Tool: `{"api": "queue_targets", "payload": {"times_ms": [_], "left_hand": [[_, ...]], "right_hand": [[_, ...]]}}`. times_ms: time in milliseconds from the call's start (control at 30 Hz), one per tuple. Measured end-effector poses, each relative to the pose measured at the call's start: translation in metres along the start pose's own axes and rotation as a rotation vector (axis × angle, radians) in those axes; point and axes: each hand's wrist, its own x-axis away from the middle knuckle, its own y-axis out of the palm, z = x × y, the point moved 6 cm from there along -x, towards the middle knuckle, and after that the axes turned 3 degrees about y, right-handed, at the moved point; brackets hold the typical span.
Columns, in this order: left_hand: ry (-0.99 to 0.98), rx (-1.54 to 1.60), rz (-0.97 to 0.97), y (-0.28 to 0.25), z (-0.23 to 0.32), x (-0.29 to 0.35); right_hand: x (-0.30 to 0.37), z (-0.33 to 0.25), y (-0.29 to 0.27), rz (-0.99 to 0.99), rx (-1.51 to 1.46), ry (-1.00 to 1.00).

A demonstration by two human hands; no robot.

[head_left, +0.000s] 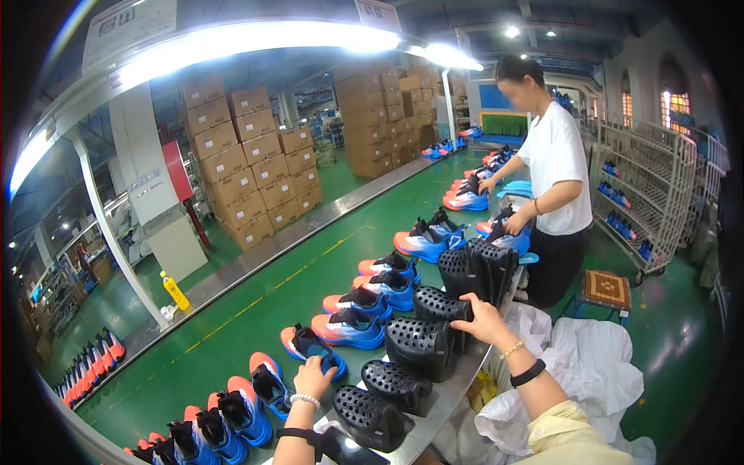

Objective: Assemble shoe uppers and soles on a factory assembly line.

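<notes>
My left hand [312, 380] is closed on the collar of a blue, white and coral sneaker [296, 338] with a black lining, lying on the green belt [256, 310]. Its fingertips are partly hidden at the shoe opening. My right hand [486, 321] grips the end of a black perforated shoe tree [438, 303]. More such forms stand along the metal ledge: a big one [418, 345] just below that hand, smaller ones [395, 382] nearer me, and tall black ones [465, 273] beyond. Several matching sneakers [349, 327] line the belt beside them.
Across the belt a co-worker [554, 155] handles sneakers at the far right. White plastic bags [593, 356] heap by my right arm. A stool [606, 288] and a wire rack [647, 194] stand behind. A yellow bottle [175, 291] is on the far ledge, before stacked cartons [236, 170].
</notes>
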Motion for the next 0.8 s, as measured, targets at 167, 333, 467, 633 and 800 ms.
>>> {"api": "queue_targets", "payload": {"times_ms": [167, 333, 467, 633, 800], "left_hand": [[-0.023, -0.066, 0.096, -0.008, -0.015, 0.020], [0.007, -0.120, -0.020, -0.029, -0.031, 0.063], [0.025, 0.071, 0.172, -0.031, -0.034, 0.092], [-0.179, 0.394, 0.302, -0.030, -0.041, 0.112], [-0.244, 0.490, 0.324, -0.013, -0.079, 0.139]], "right_hand": [[0.011, 0.001, -0.005, 0.016, -0.021, 0.042], [0.014, 0.001, -0.017, 0.153, -0.195, -0.052], [0.013, -0.032, -0.029, 0.296, -0.433, -0.033], [0.040, -0.204, -0.025, 0.048, -0.744, -0.204], [0.072, -0.340, 0.080, -0.255, -0.265, -0.419]]}}
